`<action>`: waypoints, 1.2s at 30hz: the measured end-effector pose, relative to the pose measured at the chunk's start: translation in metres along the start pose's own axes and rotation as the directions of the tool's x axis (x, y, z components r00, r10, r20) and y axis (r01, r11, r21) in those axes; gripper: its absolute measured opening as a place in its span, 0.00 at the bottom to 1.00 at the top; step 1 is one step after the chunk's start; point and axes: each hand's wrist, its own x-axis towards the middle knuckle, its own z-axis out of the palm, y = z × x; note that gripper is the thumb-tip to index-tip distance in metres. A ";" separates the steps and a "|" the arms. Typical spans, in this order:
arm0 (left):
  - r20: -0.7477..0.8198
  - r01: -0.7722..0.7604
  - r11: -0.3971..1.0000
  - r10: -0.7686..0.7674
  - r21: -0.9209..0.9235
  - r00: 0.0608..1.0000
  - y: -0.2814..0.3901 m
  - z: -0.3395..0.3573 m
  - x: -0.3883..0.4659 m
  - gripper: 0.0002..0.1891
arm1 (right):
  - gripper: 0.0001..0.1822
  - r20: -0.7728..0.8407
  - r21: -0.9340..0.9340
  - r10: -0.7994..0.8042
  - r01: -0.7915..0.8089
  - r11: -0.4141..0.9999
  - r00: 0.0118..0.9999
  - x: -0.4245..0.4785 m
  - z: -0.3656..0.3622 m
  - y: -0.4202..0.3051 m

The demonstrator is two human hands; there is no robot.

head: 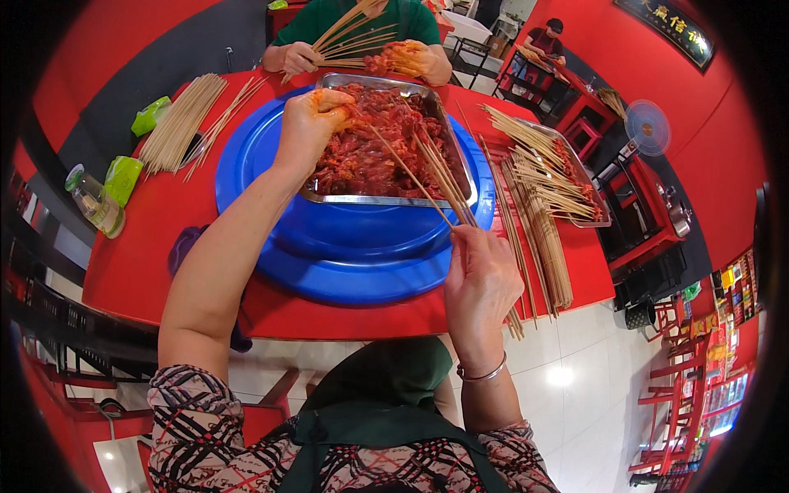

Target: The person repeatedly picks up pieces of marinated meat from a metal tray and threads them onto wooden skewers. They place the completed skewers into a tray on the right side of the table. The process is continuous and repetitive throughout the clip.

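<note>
A steel tray full of red marinated raw meat stands on a round blue plastic lid or turntable. My left hand, its fingers smeared orange, is at the tray's far left part. Its bent fingertips pinch a bit of the meat; exactly how much is hidden. My right hand grips several thin wooden skewers at the tray's near right corner. One of these skewers slants apart from the others, its tip pointing toward my left fingers. Red meat shows at the far ends of the bunched skewers.
Bare skewers lie at the left beside green packets and a glass bottle. More skewers lie at the right, near a tray of loaded skewers. Opposite, a person's hands hold skewers and meat.
</note>
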 end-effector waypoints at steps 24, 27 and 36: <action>0.075 0.009 0.998 -0.004 -0.064 0.997 0.011 0.017 -0.018 0.07 | 0.05 -0.013 -0.076 -0.008 0.007 0.997 1.000 0.007 0.018 -0.016; 0.051 -0.126 0.990 0.123 0.063 0.991 0.015 0.017 -0.019 0.08 | 0.04 -0.039 0.021 0.038 -0.037 0.999 0.999 0.010 0.018 -0.009; 0.118 -0.112 0.957 0.083 0.266 0.990 0.013 0.005 -0.001 0.11 | 0.17 0.196 0.412 0.051 -0.129 0.902 0.979 0.031 -0.004 0.053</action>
